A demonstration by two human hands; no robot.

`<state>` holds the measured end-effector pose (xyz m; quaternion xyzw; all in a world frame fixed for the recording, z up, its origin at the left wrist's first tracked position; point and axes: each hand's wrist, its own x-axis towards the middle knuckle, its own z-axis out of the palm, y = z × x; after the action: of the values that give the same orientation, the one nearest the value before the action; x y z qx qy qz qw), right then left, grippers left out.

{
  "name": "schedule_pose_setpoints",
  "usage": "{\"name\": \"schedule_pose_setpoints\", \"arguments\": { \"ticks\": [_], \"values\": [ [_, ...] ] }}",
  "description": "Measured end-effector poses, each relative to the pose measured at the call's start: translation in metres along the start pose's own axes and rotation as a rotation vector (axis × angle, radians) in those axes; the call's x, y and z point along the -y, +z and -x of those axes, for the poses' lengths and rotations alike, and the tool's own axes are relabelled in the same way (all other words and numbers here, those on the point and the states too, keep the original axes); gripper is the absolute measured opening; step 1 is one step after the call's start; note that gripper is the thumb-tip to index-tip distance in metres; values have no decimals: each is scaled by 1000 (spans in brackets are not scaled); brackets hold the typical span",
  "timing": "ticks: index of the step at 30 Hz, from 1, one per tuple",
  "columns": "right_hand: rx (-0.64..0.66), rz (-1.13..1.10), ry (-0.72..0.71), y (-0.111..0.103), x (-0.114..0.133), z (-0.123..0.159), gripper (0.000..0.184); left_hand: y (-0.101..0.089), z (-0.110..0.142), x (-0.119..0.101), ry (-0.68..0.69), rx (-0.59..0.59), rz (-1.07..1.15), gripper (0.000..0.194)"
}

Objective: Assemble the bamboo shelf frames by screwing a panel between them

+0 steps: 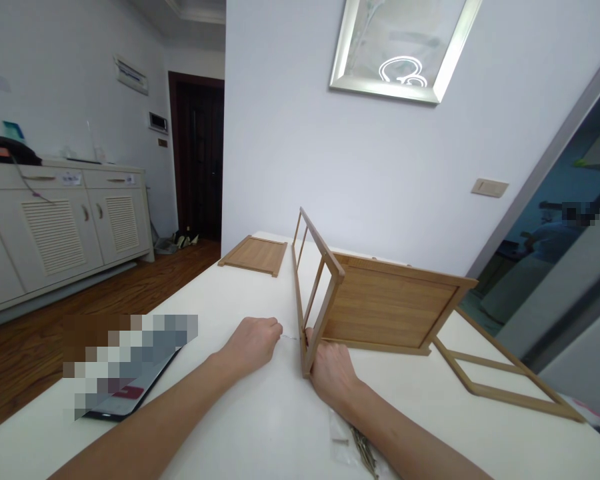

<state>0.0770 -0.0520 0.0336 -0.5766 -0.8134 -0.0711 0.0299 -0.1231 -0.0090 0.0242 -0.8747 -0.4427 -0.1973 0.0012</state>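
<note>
My left hand (255,343) is closed, with a thin metal rod (290,337) reaching from its fingers toward the lower part of an upright wooden frame (317,260). The rod is too small to tell its exact kind. On the frame's other side, my right hand (333,373) grips its lower front corner, some fingers hidden behind the wood. Standing at an angle to this frame, a wooden panel (390,307) meets it along one edge. Partly under my right forearm lies a clear plastic bag (341,443) with metal screws or bolts (363,450).
On the white table (265,433), a smaller wooden panel (255,255) lies at the back left and another open wooden frame (520,400) at the right. A partly blurred phone or tablet (145,380) is at the left. A person (545,247) stands beyond the doorway.
</note>
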Motion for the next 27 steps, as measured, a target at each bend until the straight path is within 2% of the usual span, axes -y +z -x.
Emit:
{"name": "schedule_pose_setpoints", "arguments": {
  "ticks": [8, 18, 22, 27],
  "values": [
    [37, 12, -11, -2, -1, -5, 26, -3, -1, 8, -165, -65, 57, 23],
    [52, 76, -15, -4, 2, -14, 35, -6, -3, 6, -235, -98, 142, 21],
    [40, 91, -54, -10, 1, -14, 38, -8, -3, 1, -263, -92, 202, 20],
    [-39, 142, -132, -24, -9, -2, 29, -6, -4, -5, -291, -72, 328, 23]
  ]
}}
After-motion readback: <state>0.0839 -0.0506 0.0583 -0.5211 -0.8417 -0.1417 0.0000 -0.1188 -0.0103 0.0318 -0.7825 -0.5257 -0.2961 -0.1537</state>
